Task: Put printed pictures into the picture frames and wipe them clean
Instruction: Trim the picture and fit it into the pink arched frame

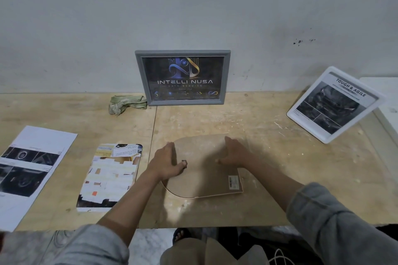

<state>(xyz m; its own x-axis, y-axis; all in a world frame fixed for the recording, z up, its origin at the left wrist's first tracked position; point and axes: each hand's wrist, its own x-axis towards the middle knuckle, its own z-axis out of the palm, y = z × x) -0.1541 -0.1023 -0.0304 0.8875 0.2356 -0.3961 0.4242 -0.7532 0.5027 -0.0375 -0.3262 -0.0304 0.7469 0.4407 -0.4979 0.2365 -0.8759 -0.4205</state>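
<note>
Both hands are on a frame (204,168) lying face down on the surface (280,157), its brown backing board up. The left hand (165,162) rests along the board's left edge, fingers fairly straight, its thumb at a small dark clip (184,162); it seems to be turning or pressing that clip. The right hand (233,153) lies on the board's far right part with fingers loosely bent and pressing down; whether it pinches a second clip I cannot tell.

The main risk is the clip. If the thumb forces it while the right hand bears down unevenly, the board could bow or pop out, and the glass beneath, which is hidden, could crack against the hard surface. The surface around the hands is gritty with pale flecks, so sliding the frame could scratch its face.

Left of the left hand lies a colour print (109,176), and farther left a sheet (32,170) of grey photos overhangs the near edge of the surface; a sleeve brushing it could send it to the floor. Beyond the hands, a grey frame (183,77) already filled leans on the wall with a cloth (127,103) just beside it, and a white frame (336,103) stands tilted well off to the right. A careless reach for the cloth could topple the grey frame.
</note>
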